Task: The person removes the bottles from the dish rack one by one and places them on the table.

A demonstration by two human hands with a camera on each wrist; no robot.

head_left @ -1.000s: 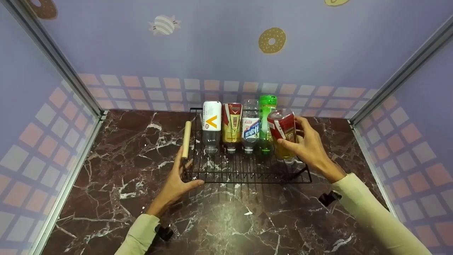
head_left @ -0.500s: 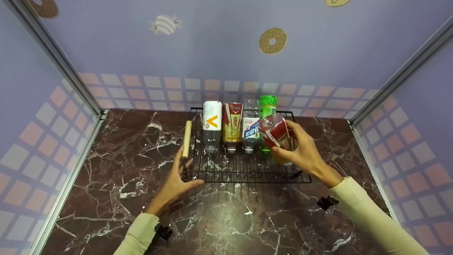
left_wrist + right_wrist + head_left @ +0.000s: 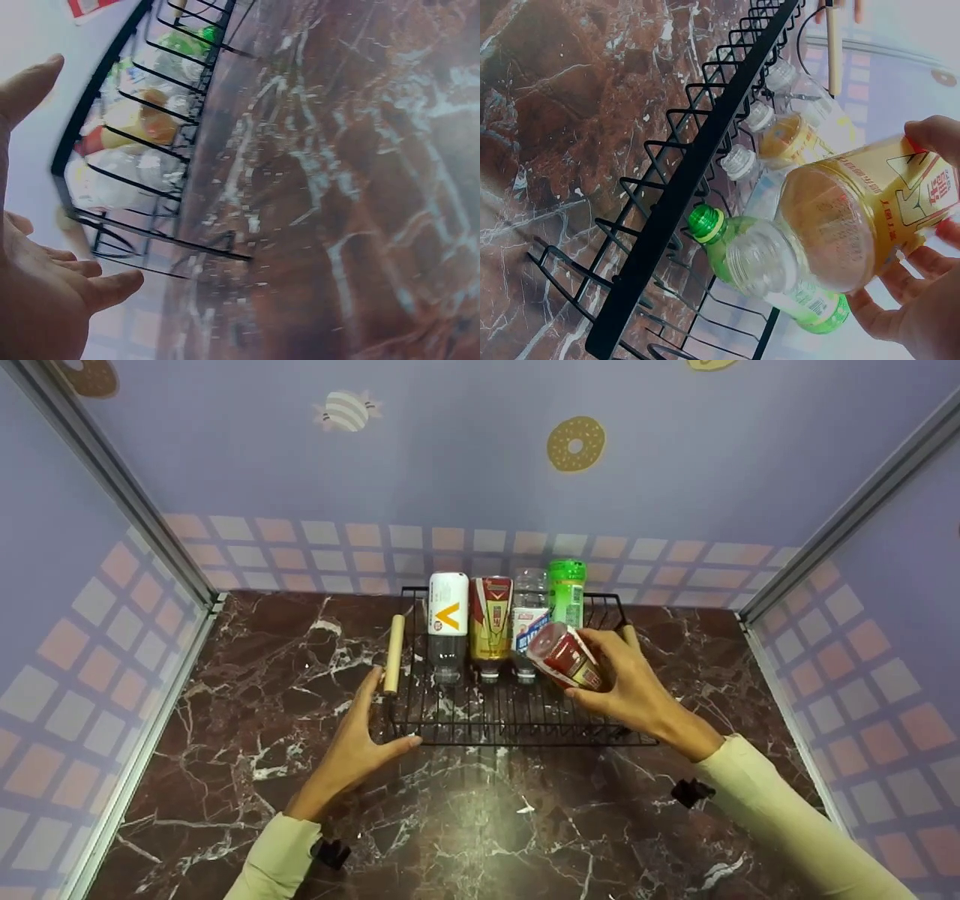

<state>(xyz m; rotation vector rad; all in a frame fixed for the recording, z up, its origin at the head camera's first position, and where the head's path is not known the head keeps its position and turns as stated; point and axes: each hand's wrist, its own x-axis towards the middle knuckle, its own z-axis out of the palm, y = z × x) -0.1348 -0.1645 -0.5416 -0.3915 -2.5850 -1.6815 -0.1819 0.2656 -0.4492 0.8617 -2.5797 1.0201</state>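
Both arms reach forward, the left grip [image 3: 356,759] spread, the right grip [image 3: 628,690] clasping.
I can see the left arm [image 3: 274,855] slanting up, its wrist [image 3: 306,799] roughly in line with the forearm, the thumb [image 3: 397,747] well apart from the lengthened fingers [image 3: 364,699] in a broad V. The right arm [image 3: 795,810] angles in from the person's right, a bit of bare wrist [image 3: 696,736] past the sleeve; there the thumb lies on the near side, the fingers on the far side, both curled round what they hold.
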